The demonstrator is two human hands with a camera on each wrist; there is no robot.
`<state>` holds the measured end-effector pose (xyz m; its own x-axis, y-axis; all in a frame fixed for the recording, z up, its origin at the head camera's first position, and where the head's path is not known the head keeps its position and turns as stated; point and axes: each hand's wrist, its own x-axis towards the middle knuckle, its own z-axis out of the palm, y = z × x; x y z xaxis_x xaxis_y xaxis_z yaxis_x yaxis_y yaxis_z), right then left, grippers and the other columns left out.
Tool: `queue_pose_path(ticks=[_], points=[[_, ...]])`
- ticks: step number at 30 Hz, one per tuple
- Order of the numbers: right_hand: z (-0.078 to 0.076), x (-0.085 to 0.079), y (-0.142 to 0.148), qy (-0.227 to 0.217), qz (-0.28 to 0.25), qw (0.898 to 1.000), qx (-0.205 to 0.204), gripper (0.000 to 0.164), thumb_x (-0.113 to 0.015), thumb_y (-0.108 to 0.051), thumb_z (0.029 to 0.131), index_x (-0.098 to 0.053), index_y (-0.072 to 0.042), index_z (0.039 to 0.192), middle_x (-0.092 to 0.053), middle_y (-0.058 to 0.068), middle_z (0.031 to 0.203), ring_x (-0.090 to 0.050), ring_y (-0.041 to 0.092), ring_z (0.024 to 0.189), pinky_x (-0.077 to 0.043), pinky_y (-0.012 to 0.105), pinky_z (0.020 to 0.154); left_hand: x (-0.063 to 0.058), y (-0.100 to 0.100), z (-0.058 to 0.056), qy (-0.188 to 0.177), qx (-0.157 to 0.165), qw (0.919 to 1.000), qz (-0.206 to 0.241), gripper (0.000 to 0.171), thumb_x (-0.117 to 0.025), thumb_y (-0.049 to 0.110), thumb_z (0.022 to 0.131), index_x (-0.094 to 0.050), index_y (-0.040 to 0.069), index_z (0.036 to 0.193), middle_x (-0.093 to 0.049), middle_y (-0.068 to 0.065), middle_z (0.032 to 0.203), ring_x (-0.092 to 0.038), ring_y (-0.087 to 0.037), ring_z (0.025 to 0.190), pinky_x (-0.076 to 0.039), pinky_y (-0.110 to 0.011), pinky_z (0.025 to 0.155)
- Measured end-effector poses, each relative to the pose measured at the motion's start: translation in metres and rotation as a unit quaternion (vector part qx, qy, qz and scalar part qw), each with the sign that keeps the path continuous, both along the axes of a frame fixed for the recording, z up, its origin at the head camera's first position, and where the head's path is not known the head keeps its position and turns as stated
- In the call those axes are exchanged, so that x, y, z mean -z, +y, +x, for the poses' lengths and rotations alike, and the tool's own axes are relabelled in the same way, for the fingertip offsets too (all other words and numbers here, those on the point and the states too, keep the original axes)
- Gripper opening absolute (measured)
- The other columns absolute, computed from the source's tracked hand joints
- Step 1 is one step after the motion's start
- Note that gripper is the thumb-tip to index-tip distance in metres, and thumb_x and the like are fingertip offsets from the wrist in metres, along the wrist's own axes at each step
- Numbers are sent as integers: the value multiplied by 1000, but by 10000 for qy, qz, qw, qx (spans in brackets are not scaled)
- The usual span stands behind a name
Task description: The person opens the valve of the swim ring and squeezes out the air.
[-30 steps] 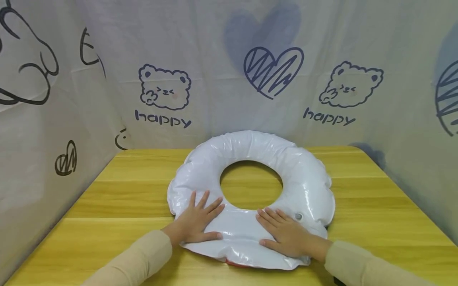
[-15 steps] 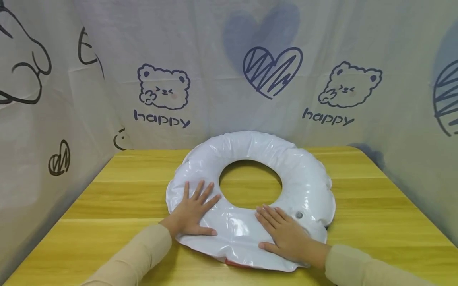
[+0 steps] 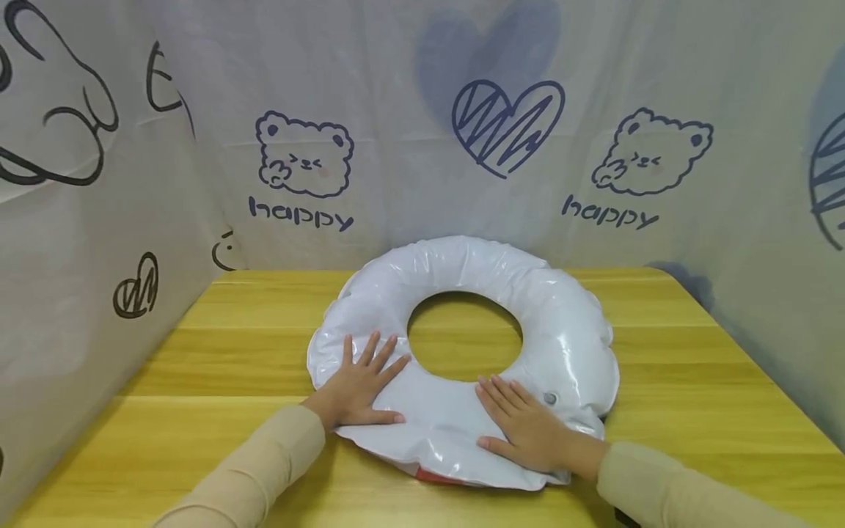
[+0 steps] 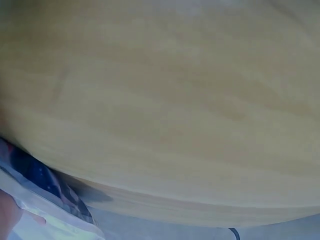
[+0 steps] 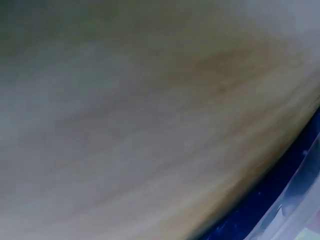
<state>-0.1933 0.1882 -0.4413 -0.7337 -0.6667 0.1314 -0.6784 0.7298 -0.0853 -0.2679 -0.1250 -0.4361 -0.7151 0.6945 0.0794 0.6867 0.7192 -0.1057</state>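
Observation:
A white inflatable swim ring (image 3: 561, 330) lies on the wooden table, partly filled and wrinkled along its seam. Its near part sags flat, and a strip of red shows under the front edge. My left hand (image 3: 361, 385) presses on the ring's near left part with fingers spread. On the near right part rests my right hand (image 3: 528, 429), its fingers straight and close together. Beside that hand sits a small grey valve (image 3: 550, 399). The left wrist view catches a dark blue underside of the ring (image 4: 35, 172) and a bit of the hand; the right wrist view shows a blue edge (image 5: 260, 200).
The yellow wood-grain table (image 3: 218, 352) extends on both sides of the ring. A pale cloth (image 3: 396, 161) printed with hearts and bears hangs behind it and along both sides. A small dark object (image 3: 626, 518) peeks out below the right sleeve.
My left hand has slid slightly up and left over the ring, fingers spreading wider. The right hand stays almost in place. The ring's near edge has shifted a little, showing more red.

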Motion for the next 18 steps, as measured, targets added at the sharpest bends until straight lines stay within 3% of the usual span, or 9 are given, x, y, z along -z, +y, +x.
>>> queue_pose_path(ticks=[4, 9, 14, 18], points=[[-2, -2, 0, -317, -83, 9995, 35, 69, -37, -45, 97, -23, 3, 145, -20, 20, 153, -17, 37, 141, 11, 27, 114, 1, 2, -1, -7, -36, 10000, -82, 101, -16, 86, 75, -20, 17, 149, -8, -18, 156, -4, -45, 141, -4, -75, 100], [-2, -5, -1, -571, -60, 9983, 98, 69, -36, -46, 97, -22, 1, 146, -18, 18, 154, -14, 37, 142, -7, 44, 115, 0, 4, -2, -119, -177, 9996, -157, 94, -32, 79, 79, -19, 19, 149, -11, -16, 156, -5, -44, 141, -5, -75, 101], [-3, -6, -1, -502, -109, 9987, 75, 67, -37, -44, 98, -25, 2, 145, -21, 19, 153, -17, 37, 141, -5, 41, 116, -2, 6, -2, -229, -302, 9992, -142, 91, -38, 76, 79, -20, 19, 149, -15, -15, 155, -10, -42, 142, -8, -73, 102], [-3, -8, -1, -602, -122, 9981, 94, 66, -37, -43, 98, -25, 2, 145, -22, 18, 153, -16, 37, 142, 4, 33, 117, -3, 7, -2, -290, -330, 9990, -75, 89, -41, 73, 80, -21, 19, 149, -19, -15, 154, -14, -43, 141, -12, -73, 101]])
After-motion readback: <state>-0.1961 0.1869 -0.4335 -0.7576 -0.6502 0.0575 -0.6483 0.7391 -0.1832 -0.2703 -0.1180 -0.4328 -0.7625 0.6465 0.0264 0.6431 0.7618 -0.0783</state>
